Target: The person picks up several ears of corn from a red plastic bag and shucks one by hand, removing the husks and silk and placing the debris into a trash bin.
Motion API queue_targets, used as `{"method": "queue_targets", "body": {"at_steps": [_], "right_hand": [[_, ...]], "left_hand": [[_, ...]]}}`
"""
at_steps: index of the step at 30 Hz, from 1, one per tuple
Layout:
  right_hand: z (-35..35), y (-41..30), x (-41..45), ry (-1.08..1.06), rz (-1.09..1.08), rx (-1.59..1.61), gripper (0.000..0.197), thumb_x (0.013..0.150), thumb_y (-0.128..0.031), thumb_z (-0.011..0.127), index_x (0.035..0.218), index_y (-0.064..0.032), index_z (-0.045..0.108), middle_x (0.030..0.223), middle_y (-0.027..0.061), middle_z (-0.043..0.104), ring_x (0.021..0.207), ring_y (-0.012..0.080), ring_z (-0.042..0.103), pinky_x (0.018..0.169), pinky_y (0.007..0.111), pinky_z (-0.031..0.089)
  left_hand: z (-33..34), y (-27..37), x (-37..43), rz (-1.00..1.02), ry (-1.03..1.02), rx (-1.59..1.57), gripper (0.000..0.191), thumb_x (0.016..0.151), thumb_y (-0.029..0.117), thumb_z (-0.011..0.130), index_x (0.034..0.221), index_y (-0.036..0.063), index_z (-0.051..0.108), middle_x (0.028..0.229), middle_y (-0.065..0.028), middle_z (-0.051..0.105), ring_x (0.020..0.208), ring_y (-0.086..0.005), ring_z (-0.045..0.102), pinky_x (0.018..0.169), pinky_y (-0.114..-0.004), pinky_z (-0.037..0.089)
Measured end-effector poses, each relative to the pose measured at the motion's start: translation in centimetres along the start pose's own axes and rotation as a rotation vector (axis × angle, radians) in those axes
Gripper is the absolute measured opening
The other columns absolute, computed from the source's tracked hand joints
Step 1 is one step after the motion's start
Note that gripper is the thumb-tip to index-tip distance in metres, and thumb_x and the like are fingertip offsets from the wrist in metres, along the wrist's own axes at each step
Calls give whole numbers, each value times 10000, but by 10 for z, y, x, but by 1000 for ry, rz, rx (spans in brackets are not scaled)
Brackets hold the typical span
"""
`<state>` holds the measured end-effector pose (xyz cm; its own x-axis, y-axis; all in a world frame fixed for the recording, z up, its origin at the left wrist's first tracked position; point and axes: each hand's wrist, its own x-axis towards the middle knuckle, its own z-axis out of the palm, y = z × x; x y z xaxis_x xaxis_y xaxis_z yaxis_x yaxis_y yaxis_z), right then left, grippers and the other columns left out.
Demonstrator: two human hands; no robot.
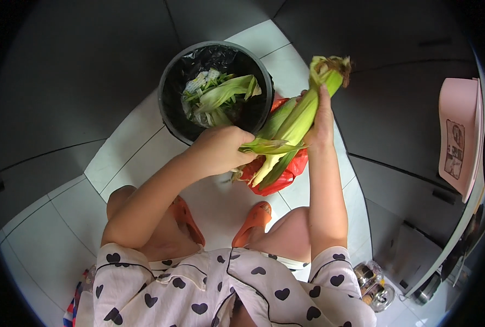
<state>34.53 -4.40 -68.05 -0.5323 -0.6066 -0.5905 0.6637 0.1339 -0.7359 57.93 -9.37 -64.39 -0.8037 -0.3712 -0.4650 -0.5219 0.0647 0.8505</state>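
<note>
An ear of corn in its green husk (301, 116), brown silk at its upper end, lies slantwise in my right hand (324, 118). My left hand (222, 149) pinches a strip of husk (271, 146) that reaches across the ear's lower part. Beneath them a red plastic bag (295, 169) rests on the floor, and more green husk shows over it, partly hidden by the held ear. Left of the ear stands a round black bin (165, 110) with a black liner. Husk leaves (228, 90), green scraps and crumpled wrapping are inside it.
Dark cabinet fronts (393, 110) border the white tiled floor (140, 157) on both sides. A pink plastic container (457, 135) sits at the far right. Jars with metal lids (365, 274) stand at the lower right. My feet in orange sandals (250, 222) are below the bag.
</note>
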Motion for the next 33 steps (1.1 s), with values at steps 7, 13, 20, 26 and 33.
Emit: {"method": "queue_targets", "body": {"at_steps": [7,13,20,26,33], "right_hand": [[-16,11,23,-145,188,236,494,935,-520,533,985,-29,558,848,107,595,780,243,587,732,381,521],[-14,15,23,-40,180,265,533,920,-564,535,984,-35,556,862,102,592,792,240,588,745,372,521],[1,1,0,52,23,213,452,926,-506,567,987,-58,559,835,73,585,773,199,572,694,332,507],[7,-2,-13,61,-204,66,423,925,-472,590,1061,-73,551,858,64,583,793,187,557,707,341,503],[22,-1,-30,-36,-317,126,348,947,-331,601,1103,-48,473,880,84,578,787,197,590,691,358,523]], "left_hand": [[20,-2,7,268,48,-926,347,926,105,483,1253,6,545,1176,-60,568,1121,-194,539,1013,-290,384],[25,-10,22,-85,35,-1708,138,868,258,503,811,172,413,710,35,428,772,-134,479,679,-273,433],[27,-12,24,-170,129,-1284,237,894,269,614,1042,130,491,821,5,504,789,-108,516,740,-281,466],[44,-16,25,89,156,-459,746,771,335,769,1322,-9,402,1282,-222,490,1174,-322,522,1001,-399,409],[42,-10,28,-143,-71,-517,350,828,191,706,1085,-6,574,806,-39,615,676,-160,591,641,-316,503]]}}
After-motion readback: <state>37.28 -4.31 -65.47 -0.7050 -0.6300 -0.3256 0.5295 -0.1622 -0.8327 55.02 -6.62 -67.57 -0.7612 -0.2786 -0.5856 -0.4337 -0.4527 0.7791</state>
